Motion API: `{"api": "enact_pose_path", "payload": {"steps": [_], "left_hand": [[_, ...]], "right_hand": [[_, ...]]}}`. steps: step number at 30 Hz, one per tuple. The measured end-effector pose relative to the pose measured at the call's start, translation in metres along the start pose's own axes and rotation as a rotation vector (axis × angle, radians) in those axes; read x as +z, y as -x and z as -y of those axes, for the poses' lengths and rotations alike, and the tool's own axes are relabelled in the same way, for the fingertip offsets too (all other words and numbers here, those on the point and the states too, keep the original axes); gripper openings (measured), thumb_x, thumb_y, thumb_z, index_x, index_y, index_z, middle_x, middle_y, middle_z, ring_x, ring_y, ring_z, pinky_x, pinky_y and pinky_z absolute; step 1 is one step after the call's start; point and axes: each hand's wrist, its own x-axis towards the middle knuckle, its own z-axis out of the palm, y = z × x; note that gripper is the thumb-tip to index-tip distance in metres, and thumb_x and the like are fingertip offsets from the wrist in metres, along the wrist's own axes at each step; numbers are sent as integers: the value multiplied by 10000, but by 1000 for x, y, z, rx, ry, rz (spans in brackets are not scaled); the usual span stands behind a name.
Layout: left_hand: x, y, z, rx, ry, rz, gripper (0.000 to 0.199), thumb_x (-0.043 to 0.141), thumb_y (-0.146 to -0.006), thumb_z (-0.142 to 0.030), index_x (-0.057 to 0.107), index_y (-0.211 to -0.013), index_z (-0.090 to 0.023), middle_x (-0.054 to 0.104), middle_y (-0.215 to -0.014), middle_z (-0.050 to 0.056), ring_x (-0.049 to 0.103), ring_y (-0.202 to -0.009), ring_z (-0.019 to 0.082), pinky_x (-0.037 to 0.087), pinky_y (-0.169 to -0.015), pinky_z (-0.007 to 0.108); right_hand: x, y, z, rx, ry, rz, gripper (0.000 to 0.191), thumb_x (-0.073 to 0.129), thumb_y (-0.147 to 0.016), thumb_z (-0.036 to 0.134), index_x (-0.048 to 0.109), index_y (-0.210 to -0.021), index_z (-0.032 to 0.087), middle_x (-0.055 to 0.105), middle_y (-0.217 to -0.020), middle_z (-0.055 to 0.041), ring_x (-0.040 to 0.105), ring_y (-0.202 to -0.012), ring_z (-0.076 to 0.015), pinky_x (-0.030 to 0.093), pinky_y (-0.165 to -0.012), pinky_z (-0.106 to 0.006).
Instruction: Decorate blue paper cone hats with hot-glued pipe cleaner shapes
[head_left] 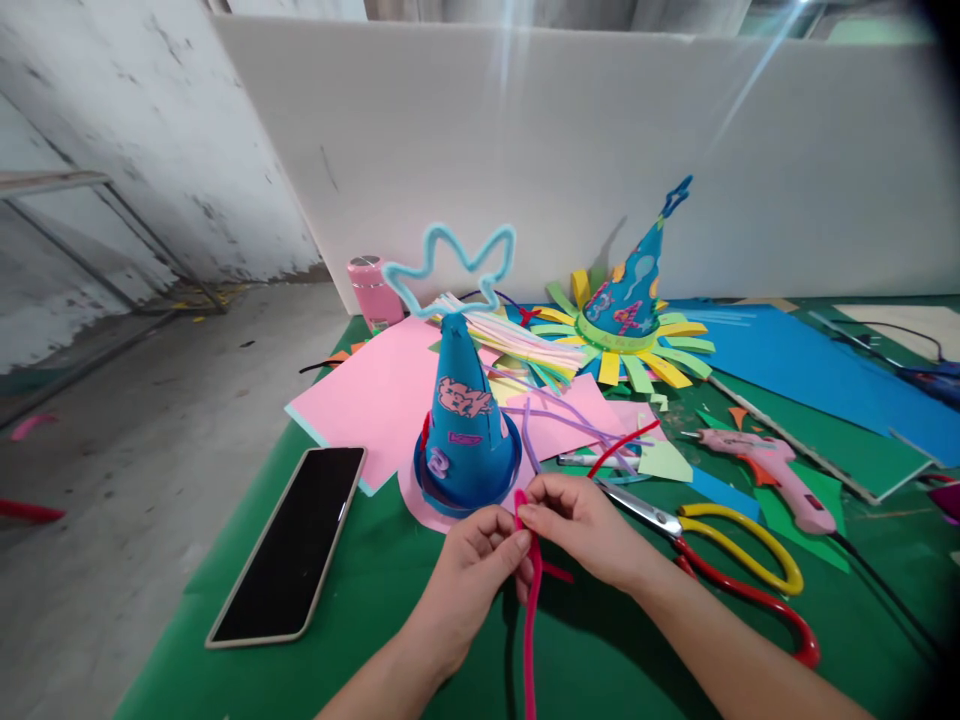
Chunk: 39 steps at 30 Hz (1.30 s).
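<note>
While a pink pipe cleaner [531,630] is pinched by both left hand [476,560] and right hand [581,520] before the decorated blue cone hat [459,455], only its upper part seems shaped, its long tail being left nearly straight, and open green table [375,610] is left toward the edge-side phone [292,550], the right being crowded by scissors [661,519].

Near me, a camera on the person's head looks forward and down, close above the bare fingers [541,519], over the flat green table [379,585] below them to the wide white board [420,130] past them.
</note>
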Motion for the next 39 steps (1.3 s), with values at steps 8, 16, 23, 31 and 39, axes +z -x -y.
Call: {"api": "enact_pose_path", "payload": {"steps": [8, 16, 23, 31, 39], "left_hand": [[-3, 4, -7, -9, 57, -86, 194, 579, -722, -275, 476, -621, -144, 375, -416, -82, 256, -393, 25, 154, -399, 165], [-5, 3, -6, -59, 277, -34, 208, 627, -681, -250, 500, -567, -129, 338, -384, -84, 228, -377, 20, 141, -406, 169], [-6, 4, -5, -96, 377, 124, 208, 575, -734, -230, 506, -562, -136, 370, -402, -65, 299, -405, 40, 260, -487, 200], [-5, 5, -5, -112, 379, 144, 194, 557, -745, -207, 517, -570, -131, 367, -403, -62, 295, -409, 43, 274, -510, 217], [-5, 8, -5, -139, 479, 304, 114, 546, -737, -203, 540, -658, -121, 355, -416, -61, 287, -404, 50, 244, -508, 233]], "right_hand": [[0, 1, 3, -13, -48, 69, 150, 490, -781, 229, 468, -654, 151, 396, -601, 49, 352, -569, -80, 293, -521, -189], [3, 10, 7, -35, 112, 103, 177, 481, -779, 163, 436, -608, 157, 356, -555, 60, 316, -526, -69, 259, -466, -182], [1, 7, 7, -10, -198, 78, 120, 542, -771, 265, 513, -722, 159, 495, -622, 37, 468, -557, -74, 378, -514, -184], [5, 7, 2, 4, -305, 38, 170, 583, -744, 264, 508, -631, 162, 508, -560, 40, 498, -507, -79, 420, -490, -199], [12, 9, -10, 12, -570, 124, 128, 625, -715, 286, 594, -706, 162, 560, -618, 19, 538, -523, -86, 432, -481, -205]]}}
